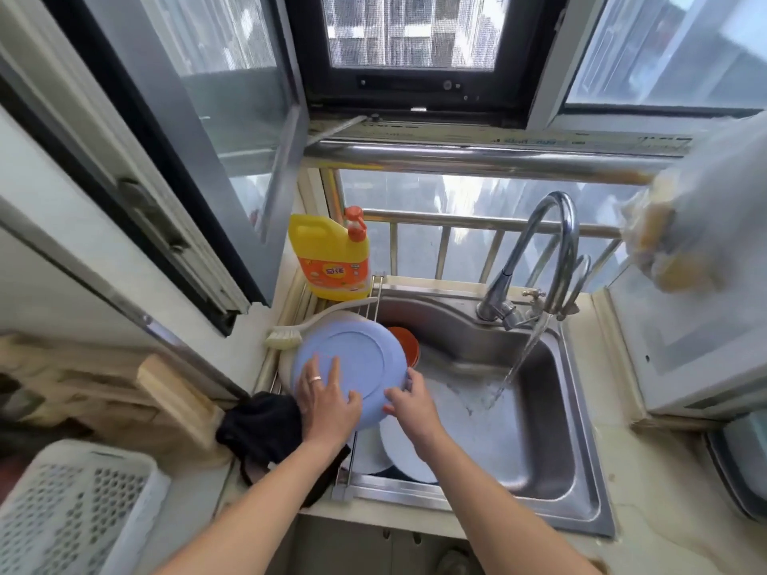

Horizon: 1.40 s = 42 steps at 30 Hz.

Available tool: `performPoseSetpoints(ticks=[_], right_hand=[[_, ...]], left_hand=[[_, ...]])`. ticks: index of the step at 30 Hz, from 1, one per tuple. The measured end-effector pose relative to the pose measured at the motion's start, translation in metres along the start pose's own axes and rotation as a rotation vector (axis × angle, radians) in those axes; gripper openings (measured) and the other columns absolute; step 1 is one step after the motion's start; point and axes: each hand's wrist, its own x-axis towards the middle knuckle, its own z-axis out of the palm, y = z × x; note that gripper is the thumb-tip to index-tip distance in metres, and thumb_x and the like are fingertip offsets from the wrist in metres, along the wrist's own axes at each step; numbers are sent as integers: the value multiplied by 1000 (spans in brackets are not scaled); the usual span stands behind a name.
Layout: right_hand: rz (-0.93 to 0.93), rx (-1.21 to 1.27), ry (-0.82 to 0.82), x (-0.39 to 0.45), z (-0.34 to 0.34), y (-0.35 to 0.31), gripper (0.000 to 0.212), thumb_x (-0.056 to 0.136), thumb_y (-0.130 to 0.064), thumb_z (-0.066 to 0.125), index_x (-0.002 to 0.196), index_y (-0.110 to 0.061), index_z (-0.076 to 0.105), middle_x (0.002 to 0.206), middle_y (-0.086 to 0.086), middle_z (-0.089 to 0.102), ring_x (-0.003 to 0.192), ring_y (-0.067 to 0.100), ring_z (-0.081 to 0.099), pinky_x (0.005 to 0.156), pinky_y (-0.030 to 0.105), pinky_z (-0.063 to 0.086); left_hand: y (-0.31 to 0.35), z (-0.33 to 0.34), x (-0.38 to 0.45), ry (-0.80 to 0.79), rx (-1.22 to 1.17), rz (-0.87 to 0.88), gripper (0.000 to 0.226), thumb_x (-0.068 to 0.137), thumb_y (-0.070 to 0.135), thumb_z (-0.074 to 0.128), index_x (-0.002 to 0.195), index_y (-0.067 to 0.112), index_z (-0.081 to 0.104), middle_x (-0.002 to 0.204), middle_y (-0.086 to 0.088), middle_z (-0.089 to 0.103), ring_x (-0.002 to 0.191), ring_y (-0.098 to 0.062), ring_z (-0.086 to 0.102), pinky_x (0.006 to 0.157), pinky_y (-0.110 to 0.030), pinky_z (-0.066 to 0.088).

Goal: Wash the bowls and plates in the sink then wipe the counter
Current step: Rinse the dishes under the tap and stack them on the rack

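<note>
At the sink's (pixel 477 325) left edge the blue plate (pixel 352 346) lies upside down over the rack, the left hand (pixel 328 402) spread flat on its base, the right hand (pixel 411 404) pinching its near rim, running water well to the right.

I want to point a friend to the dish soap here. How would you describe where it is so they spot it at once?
Start at the steel sink under the window. At its far left corner, behind the long-handled brush, stands the yellow detergent bottle. It is the only bright yellow container there, with an orange pump top and an orange label.
</note>
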Motion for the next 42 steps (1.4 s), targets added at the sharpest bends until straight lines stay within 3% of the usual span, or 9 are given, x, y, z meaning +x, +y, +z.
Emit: performPoseSetpoints(ticks=[6, 9, 15, 19, 24, 27, 33, 36, 42], right_hand=[[63, -57, -136, 18, 9, -14, 38, 91, -22, 59, 123, -40, 51, 123, -12, 63, 108, 8, 61, 93, 36, 52], [100, -79, -246, 23, 1, -17, 50, 102, -22, 55, 149, -30, 42, 140, -16, 52, 123, 8, 53, 100, 34, 46], [99, -148, -169, 32, -23, 1, 35, 102, -24, 51, 136, -25, 55, 130, -5, 60, 121, 13, 58, 96, 34, 54], [197, -350, -38, 50, -54, 29, 20, 96, -22, 47, 103, -24, 65, 101, 3, 69, 96, 21, 70, 82, 37, 57], [362, -686, -78, 89, -102, 88, 21, 80, -21, 40, 84, -19, 60, 97, 11, 71, 94, 33, 72, 80, 39, 61], [405, -810, -68, 87, -120, 92, 34, 89, -18, 44, 113, -8, 66, 123, 18, 69, 112, 36, 67, 94, 40, 57], [488, -768, 48, 102, -142, 127, 52, 97, -16, 49, 147, -4, 41, 147, 16, 53, 135, 35, 50, 107, 31, 41], [523, -697, 81, 108, -143, 135, 64, 96, -15, 49, 152, 1, 24, 148, 21, 50, 134, 38, 50, 106, 34, 43], [543, -614, 138, 110, -154, 133, 51, 98, -19, 47, 144, -1, 34, 141, 22, 55, 127, 39, 55, 101, 37, 47]], left_hand=[[-3, 7, 15, -60, 168, 39, 69, 100, 42, 45, 161, 24, 17, 166, -15, 9, 154, -31, 3, 124, -50, 6], [0, 7, 28, -84, 119, -124, 66, 103, 41, 36, 161, 23, 8, 168, -11, -2, 155, -28, -6, 123, -53, 2], [26, 11, 28, 79, 62, -169, 58, 96, 26, 53, 150, 9, 38, 159, -21, 27, 149, -36, 19, 121, -54, 15], [54, 30, 15, 202, 81, 61, 40, 79, 12, 64, 118, 10, 56, 127, -13, 48, 115, -35, 47, 93, -50, 44], [78, 76, -2, -4, 8, 332, 25, 81, 4, 57, 101, 19, 61, 106, -1, 52, 96, -22, 51, 81, -32, 48], [76, 116, -6, -233, -30, 72, 28, 90, 10, 50, 117, 15, 59, 121, -6, 56, 113, -26, 54, 89, -33, 46], [49, 168, 2, -445, -70, -526, 67, 91, 12, 60, 146, -1, 24, 148, -23, 34, 133, -39, 44, 107, -42, 41], [38, 182, 7, -441, -155, -574, 54, 93, 9, 61, 137, -4, 32, 140, -26, 50, 125, -42, 54, 101, -43, 47], [29, 185, 15, -466, -544, -575, 33, 86, 22, 57, 119, 25, 62, 124, -13, 66, 106, -34, 64, 88, -42, 56]])
